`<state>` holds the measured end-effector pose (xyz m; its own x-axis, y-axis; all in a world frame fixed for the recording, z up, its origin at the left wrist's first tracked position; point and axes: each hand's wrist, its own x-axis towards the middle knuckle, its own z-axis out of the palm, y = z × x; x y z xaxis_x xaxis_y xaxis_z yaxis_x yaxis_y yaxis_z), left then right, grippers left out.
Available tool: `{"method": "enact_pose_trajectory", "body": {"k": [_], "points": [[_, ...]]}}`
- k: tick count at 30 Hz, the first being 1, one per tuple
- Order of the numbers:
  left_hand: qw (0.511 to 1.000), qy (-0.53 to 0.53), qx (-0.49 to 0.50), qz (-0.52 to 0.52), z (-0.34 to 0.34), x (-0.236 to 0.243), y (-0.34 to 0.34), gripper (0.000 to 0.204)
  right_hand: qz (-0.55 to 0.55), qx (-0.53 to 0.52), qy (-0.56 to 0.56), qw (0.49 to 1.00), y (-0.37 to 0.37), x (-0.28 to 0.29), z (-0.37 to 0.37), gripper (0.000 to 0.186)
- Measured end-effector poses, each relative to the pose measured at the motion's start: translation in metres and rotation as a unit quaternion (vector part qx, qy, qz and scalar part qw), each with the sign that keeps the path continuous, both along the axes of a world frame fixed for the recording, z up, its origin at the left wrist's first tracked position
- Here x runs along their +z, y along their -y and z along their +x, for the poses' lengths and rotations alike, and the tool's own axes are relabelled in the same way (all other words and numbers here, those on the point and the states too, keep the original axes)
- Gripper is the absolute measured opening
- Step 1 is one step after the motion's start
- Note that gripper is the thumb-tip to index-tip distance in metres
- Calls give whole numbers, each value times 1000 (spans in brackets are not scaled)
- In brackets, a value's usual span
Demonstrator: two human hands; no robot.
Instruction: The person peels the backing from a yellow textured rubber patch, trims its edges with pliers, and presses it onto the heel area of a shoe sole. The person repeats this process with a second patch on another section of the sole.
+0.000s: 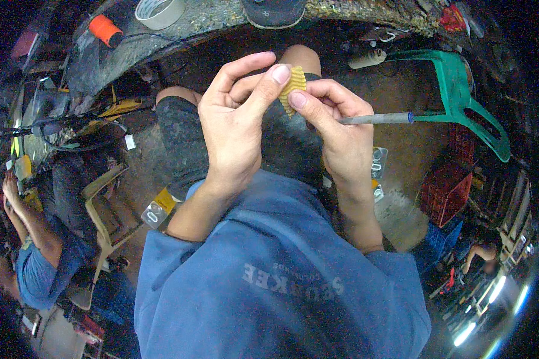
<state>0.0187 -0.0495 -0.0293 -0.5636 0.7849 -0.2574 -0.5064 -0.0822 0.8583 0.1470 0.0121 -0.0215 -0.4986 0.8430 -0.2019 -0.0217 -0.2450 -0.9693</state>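
Observation:
Above my lap, my left hand [233,119] pinches a small yellow piece with wavy ridges [294,90] between thumb and fingers. My right hand [344,134] presses its thumb on the lower right of that same piece. Tucked in my right hand is a thin grey stick with a blue end [383,118], which looks like a pen and points out to the right. The right fingers behind the piece are partly hidden.
Ahead is a worn work surface [102,63] with an orange cylinder [106,31] and a tape roll [160,12]. A green plastic chair [455,84] and red crate [446,191] stand right. Another person [48,251] sits left by black cables [60,122].

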Motion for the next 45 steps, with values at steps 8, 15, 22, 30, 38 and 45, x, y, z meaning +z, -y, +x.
{"method": "enact_pose_trajectory", "body": {"k": [8,15,22,30,38,45], "points": [[994,64,-80,40,-17,1,3,37,-27,-9,-2,1000,-4,4,4,17],[990,-47,-133,2,-21,-1,6,21,20,-13,11,1000,-2,3,1,15],[992,-58,-110,-13,-20,-6,6,18,78,-25,32,996,3,1,-3,11],[994,-64,-92,0,-14,-3,4,17,90,-31,33,995,6,-1,-3,8],[995,-68,-79,-3,-15,-9,5,16,105,-22,41,993,11,0,-6,12],[997,41,-62,-4,-11,-10,3,17,-20,-7,7,1000,2,3,5,21]]}}
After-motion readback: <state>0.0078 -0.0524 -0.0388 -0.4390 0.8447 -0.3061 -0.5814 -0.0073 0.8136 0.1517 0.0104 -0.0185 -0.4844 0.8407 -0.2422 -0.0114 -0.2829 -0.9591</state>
